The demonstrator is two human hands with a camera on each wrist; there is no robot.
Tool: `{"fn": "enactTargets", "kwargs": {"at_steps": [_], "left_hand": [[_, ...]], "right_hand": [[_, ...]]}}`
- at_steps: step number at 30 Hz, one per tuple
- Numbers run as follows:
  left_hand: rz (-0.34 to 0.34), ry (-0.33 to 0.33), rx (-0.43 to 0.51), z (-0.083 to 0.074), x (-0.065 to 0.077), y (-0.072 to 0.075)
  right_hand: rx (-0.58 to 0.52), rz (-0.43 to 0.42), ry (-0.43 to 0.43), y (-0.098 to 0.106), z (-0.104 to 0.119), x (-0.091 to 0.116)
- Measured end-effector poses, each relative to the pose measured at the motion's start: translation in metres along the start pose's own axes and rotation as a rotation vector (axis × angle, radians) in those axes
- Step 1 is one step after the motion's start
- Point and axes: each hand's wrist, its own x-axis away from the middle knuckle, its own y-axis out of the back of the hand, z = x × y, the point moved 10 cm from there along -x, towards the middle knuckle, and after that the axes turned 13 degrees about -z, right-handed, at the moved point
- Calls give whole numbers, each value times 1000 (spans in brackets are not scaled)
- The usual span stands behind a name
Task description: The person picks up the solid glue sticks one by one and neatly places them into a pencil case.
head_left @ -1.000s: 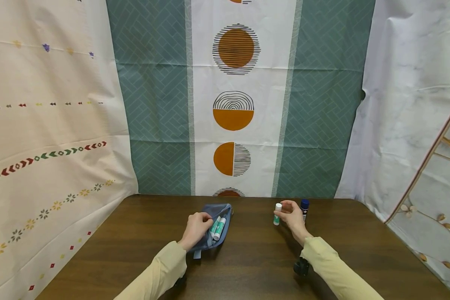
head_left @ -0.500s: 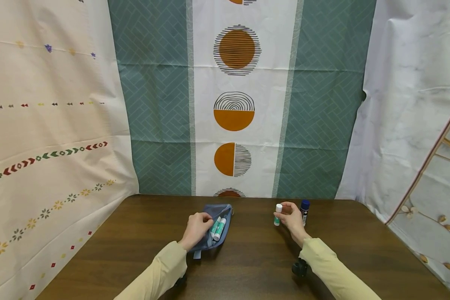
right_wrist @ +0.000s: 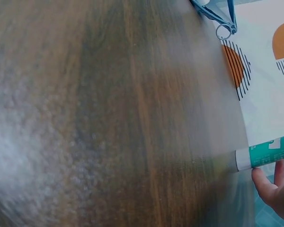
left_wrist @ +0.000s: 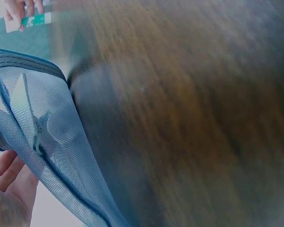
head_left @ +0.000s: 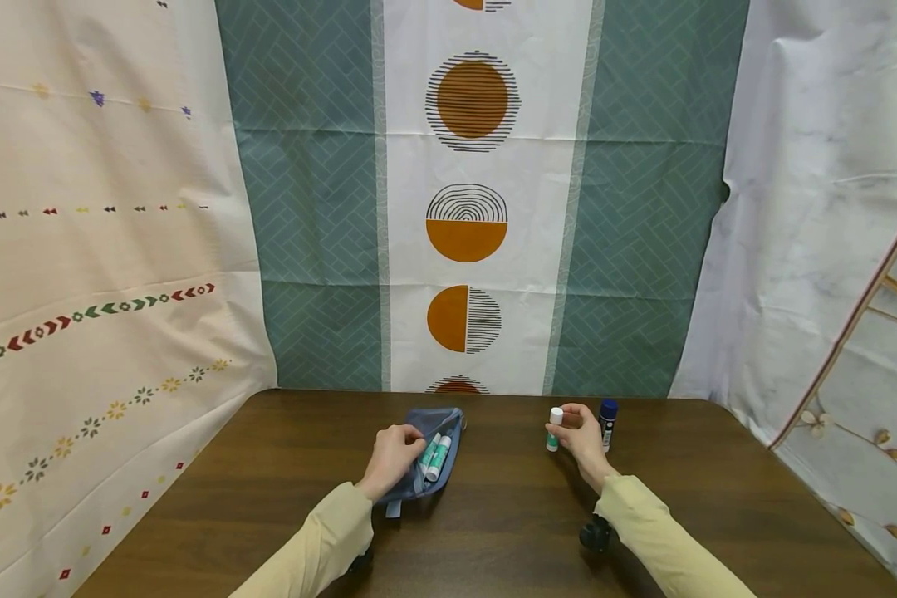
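Observation:
My left hand [head_left: 391,458] grips the near left edge of an unzipped blue mesh pencil pouch [head_left: 428,418], its fingers at the opening. Two glue sticks [head_left: 438,458] with green labels lie side by side inside it. In the left wrist view the mesh side of the pouch [left_wrist: 57,113] covers part of the fingers [left_wrist: 19,182]. On the right, my right hand [head_left: 583,440] pinches another glue stick [head_left: 552,440], white-capped with a green label, upright between thumb and fingers. Its white end shows near the tabletop in the right wrist view, where the green label [right_wrist: 270,150] faces the camera.
A navy-capped tube [head_left: 607,423] stands upright just right of my right hand. The brown wooden table [head_left: 486,531] reaches back to a patterned curtain [head_left: 306,249]. Fabric hangs along the left and right sides. Dark wrist cameras [head_left: 595,533] sit under the sleeves.
The right wrist has shifted slightly left, so more of the navy-capped tube shows. The left hand and pouch stay put; the glue stick stays in the right hand's pinch.

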Motion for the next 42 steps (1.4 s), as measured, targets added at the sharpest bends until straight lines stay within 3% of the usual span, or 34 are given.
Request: {"fn": "enactTargets", "kwargs": {"at_steps": [8,29,42], "left_hand": [[10,17,5,1,0,-1],[-17,-15,-15,1,-2,-1],[-2,-11,22,0,1,-2]], "right_hand": [[5,-9,14,-2,0,0],[-17,15,-16,-6,4,2],[-65,21,-41,-9,8,5]]}}
